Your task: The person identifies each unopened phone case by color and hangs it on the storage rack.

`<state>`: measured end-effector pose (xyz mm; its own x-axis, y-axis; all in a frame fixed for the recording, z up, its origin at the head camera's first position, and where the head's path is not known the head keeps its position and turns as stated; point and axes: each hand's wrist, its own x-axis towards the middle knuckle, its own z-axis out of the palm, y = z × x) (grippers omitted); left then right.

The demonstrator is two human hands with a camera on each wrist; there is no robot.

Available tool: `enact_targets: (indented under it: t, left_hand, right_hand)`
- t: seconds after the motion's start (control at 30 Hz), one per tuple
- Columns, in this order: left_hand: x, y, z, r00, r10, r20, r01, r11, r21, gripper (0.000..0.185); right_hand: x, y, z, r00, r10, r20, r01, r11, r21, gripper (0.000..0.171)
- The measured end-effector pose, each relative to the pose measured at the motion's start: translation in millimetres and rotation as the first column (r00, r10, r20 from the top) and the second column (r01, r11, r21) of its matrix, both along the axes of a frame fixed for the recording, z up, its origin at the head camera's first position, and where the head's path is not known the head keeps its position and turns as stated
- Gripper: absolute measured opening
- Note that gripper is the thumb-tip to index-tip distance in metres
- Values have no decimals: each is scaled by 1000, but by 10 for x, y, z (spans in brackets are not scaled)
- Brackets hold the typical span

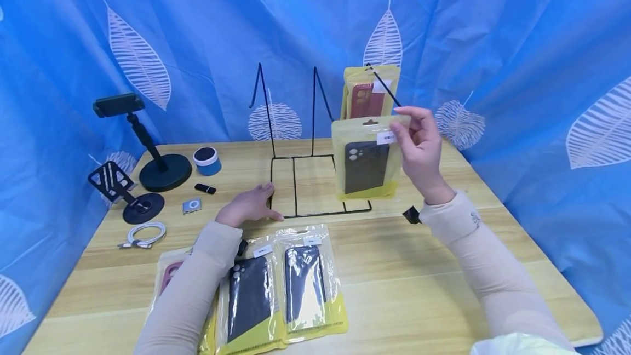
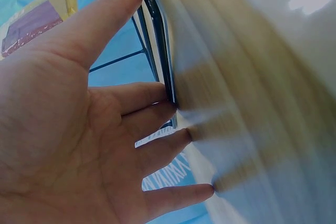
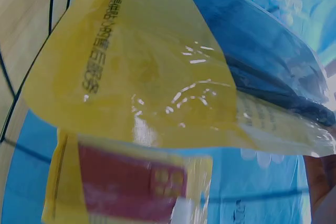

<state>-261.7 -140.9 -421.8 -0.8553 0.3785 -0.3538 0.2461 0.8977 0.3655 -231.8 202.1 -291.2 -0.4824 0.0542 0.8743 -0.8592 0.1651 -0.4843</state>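
My right hand (image 1: 422,149) pinches the upper right corner of a yellow-and-clear pouch (image 1: 340,158) with a dark phone case (image 1: 366,167) inside. The pouch hangs upright over the right part of a black wire rack (image 1: 313,215); its yellow lower end (image 3: 131,61) fills much of the right wrist view. Behind it, a pouch with a red phone case (image 1: 367,101) stands in the rack's right section. My left hand (image 1: 248,205) rests at the rack's left front corner, fingers spread, fingertips touching the tabletop and thumb at the wire (image 2: 157,30).
Several more phone case pouches (image 1: 305,284) lie at the front, partly under my left sleeve. Two phone stands (image 1: 165,173), a blue jar (image 1: 207,162), a small black stick (image 1: 205,188), a silver clip player (image 1: 191,205) and a coiled white cable (image 1: 148,232) sit on the left.
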Motion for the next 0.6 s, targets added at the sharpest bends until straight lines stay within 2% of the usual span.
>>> enact_targets:
  t: [0.2, 0.37, 0.6]
  left_hand:
    - [4, -15, -13, 1000, -5, -5, 5, 1000, -23, 102]
    - [-11, -8, -20, 1000, -2, 2, 2, 1000, -17, 102]
    - [-27, -18, -47, 1000, 1, -2, -1, 1000, -24, 103]
  right_hand:
    - [-52, -276, -11, 997, 72, -34, -69, 993, 95, 22]
    - [-121, -399, -22, 999, 52, -9, -50, 987, 154, 22]
    - [-236, -464, -64, 999, 16, 51, -25, 985, 170, 23]
